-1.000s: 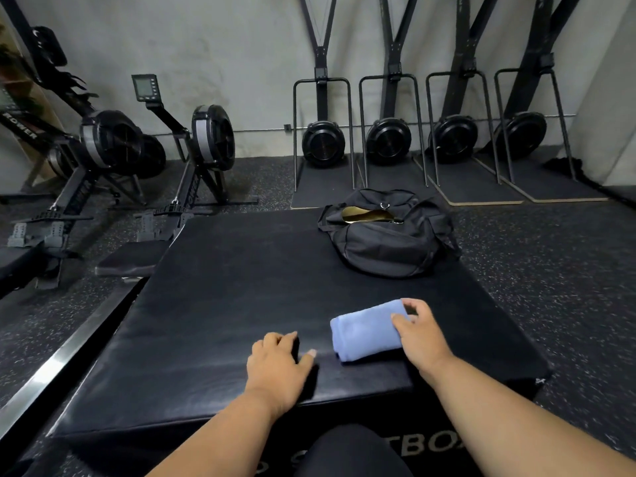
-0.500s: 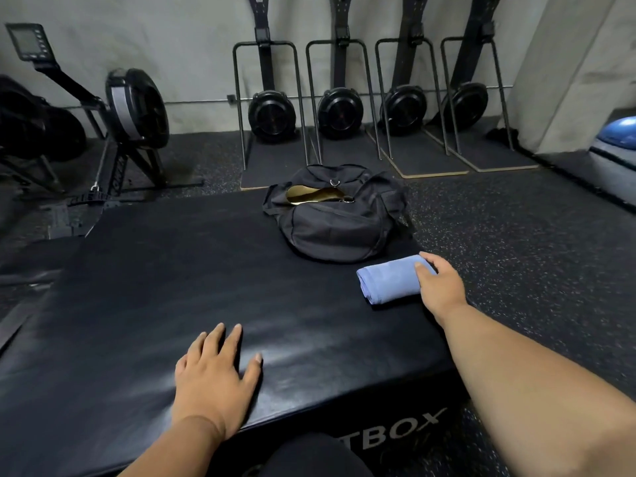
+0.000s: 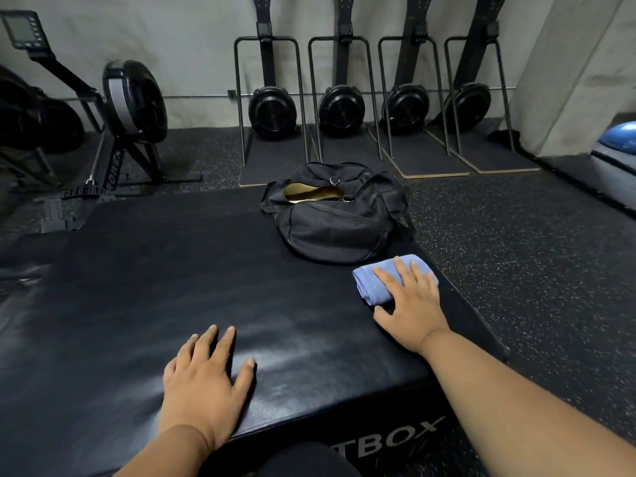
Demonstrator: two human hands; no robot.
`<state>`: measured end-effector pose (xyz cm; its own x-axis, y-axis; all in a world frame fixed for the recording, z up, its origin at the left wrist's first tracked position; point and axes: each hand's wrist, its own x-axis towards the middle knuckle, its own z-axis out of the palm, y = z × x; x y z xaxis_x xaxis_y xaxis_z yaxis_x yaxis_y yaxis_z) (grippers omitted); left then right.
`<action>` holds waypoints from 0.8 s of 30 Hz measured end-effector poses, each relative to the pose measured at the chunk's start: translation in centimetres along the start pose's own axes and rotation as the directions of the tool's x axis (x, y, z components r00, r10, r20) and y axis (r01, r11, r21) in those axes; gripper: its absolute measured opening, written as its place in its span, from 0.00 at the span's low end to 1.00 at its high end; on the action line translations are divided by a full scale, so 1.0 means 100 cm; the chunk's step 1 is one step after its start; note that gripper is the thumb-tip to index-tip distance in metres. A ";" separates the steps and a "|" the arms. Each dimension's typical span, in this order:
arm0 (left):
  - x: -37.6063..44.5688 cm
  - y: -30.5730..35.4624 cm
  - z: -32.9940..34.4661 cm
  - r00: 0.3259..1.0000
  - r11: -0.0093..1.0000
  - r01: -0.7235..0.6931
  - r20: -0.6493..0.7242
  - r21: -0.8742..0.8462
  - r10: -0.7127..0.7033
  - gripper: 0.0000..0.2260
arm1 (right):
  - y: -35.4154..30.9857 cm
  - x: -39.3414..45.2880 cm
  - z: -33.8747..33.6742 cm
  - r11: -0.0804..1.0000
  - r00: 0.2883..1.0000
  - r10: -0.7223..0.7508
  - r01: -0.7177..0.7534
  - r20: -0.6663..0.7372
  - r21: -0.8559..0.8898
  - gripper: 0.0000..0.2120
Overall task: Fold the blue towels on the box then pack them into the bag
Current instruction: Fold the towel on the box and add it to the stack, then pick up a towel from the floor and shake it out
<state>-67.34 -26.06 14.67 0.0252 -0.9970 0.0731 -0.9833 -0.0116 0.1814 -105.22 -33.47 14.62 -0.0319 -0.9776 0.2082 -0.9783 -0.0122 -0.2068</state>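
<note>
A folded blue towel [image 3: 370, 283] lies near the right edge of the black padded box [image 3: 155, 287], just in front of the black bag [image 3: 337, 225]. The bag's zip gapes open and shows a gold lining. My right hand [image 3: 411, 304] lies flat on the towel with straight fingers and covers its right half. My left hand [image 3: 206, 376] rests palm down on the box near the front edge, fingers spread, holding nothing.
Rowing machines [image 3: 127, 108] stand on the left. Several upright black machines [image 3: 340, 105] line the back wall. A blue ball [image 3: 619, 139] sits at the far right. Speckled rubber floor [image 3: 516, 253] surrounds the box.
My right hand slid the towel from the front middle of the box to the right, beside the bag, and now lies flat on top of it. My left hand flattened out.
</note>
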 end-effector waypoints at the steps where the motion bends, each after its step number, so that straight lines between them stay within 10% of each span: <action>1: 0.000 0.000 0.000 1.000 1.000 -0.002 0.001 0.007 0.002 0.37 | -0.001 0.004 0.000 1.000 0.999 0.022 -0.021 0.039 -0.020 0.39; 24: 0.006 -0.003 -0.002 1.000 1.000 -0.013 0.024 -0.027 0.014 0.38 | -0.021 0.080 0.012 0.998 0.993 0.050 -0.046 0.104 -0.038 0.32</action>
<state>-67.03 -26.63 14.84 0.0069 -0.9986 0.0519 -0.9784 0.0039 0.2068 -103.15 -41.50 15.55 -0.0595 -0.9935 0.0975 -0.9829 0.0413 -0.1794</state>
